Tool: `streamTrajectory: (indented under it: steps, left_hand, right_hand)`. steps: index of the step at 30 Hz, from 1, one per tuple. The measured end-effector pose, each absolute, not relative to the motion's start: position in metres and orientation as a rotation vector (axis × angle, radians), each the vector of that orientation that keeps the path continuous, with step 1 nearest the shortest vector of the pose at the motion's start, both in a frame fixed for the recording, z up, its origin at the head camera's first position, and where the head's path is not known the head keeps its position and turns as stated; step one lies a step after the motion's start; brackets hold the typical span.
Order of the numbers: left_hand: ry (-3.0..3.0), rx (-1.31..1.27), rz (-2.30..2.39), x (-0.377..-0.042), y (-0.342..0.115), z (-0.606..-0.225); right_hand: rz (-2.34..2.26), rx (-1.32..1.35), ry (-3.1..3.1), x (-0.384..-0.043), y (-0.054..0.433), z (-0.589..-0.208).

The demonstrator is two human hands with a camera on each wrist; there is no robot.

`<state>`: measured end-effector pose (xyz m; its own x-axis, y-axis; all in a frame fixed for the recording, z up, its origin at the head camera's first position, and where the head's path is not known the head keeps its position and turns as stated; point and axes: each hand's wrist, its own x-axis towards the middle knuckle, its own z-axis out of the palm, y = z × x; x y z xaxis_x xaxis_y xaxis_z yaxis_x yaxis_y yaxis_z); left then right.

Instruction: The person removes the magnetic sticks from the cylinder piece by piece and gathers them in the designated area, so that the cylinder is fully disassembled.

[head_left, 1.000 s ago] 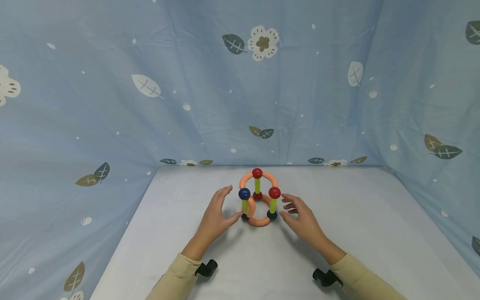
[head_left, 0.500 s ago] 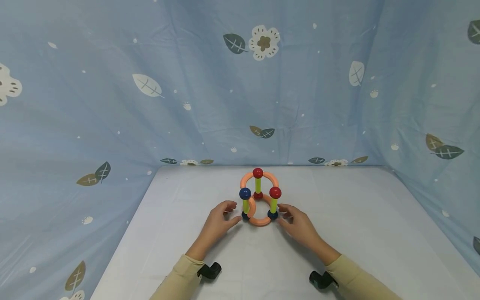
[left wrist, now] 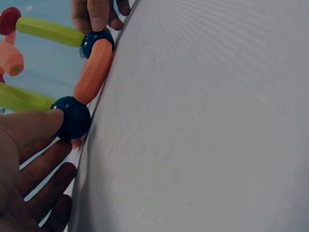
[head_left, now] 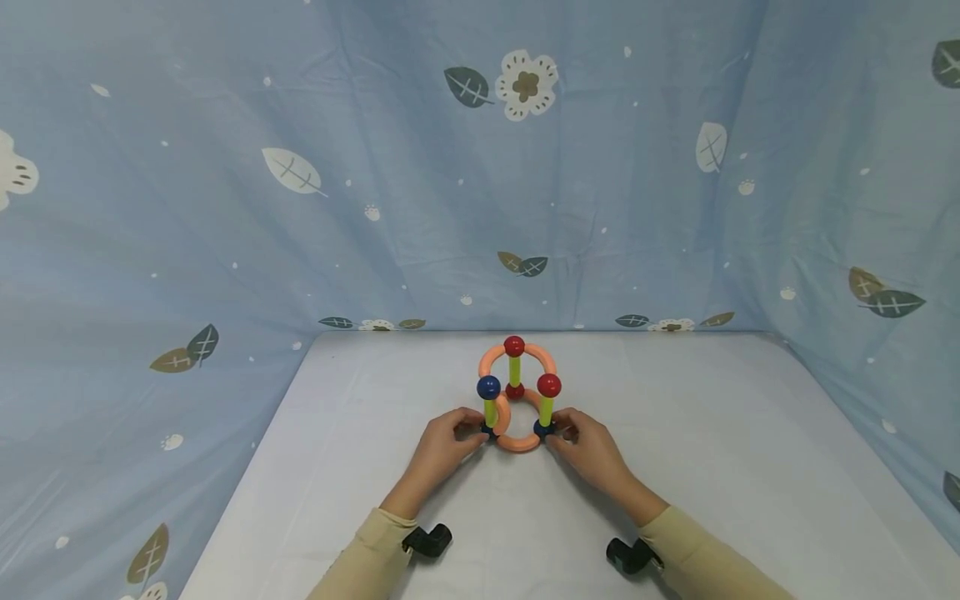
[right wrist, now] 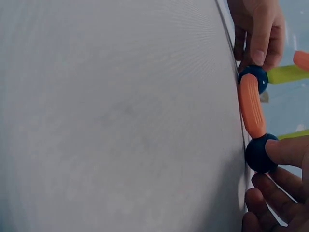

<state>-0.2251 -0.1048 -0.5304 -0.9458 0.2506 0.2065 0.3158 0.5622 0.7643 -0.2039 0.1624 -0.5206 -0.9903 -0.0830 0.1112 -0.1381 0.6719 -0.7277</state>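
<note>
A small frame of magnetic balls and rods stands on the white table (head_left: 675,433). Its base is a ring of curved orange rods (head_left: 518,444). Yellow-green rods (head_left: 546,411) rise to two red balls (head_left: 549,385) and a blue ball (head_left: 488,387); one curved orange rod (head_left: 502,414) hangs down from the blue one. My left hand (head_left: 442,447) pinches the dark blue ball (left wrist: 72,118) at the base's near left, thumb on its side. At the near right, my right hand (head_left: 592,450) pinches the other dark blue ball (right wrist: 260,153) between thumb and fingers.
A blue patterned curtain (head_left: 420,183) hangs behind the table and along both sides. Black wrist cameras (head_left: 427,542) are strapped at both sleeves, just over the tabletop.
Both hands have come down and inward to the frame's base. Their fingers, apart from it one second ago, now pinch the two near base balls. The frame has stayed in place.
</note>
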Motion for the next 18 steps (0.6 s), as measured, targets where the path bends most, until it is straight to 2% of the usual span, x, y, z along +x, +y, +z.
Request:
streamTrajectory:
  steps: [18]
  left_hand:
    - [-2.763,-0.533,-1.317,-0.218,-0.095,-0.526]
  right_hand:
    - [1.270,0.202,-2.786,-0.221,0.169,-0.523]
